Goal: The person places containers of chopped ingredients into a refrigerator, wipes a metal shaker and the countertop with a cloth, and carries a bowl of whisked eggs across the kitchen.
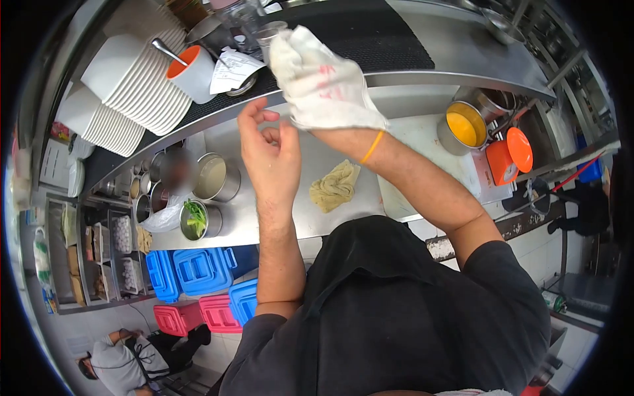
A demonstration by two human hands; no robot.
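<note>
A white cloth with red lettering [327,86] covers my right hand up to the wrist, above the edge of the raised shelf; the fingers beneath it are hidden. Just left of the cloth, my left hand [269,145] is raised with its fingers curved and apart, holding nothing. An orange band [373,146] circles my right wrist. Below my hands, a crumpled yellowish cloth [334,187] lies on the steel counter [274,224].
White bowls [142,79] are stacked on the shelf at left, beside an orange-lined cup [191,69]. Metal pots [216,177] stand at the counter's left. At right are a pot of yellow liquid [464,125] and an orange scale [505,162]. A person [122,363] is at lower left.
</note>
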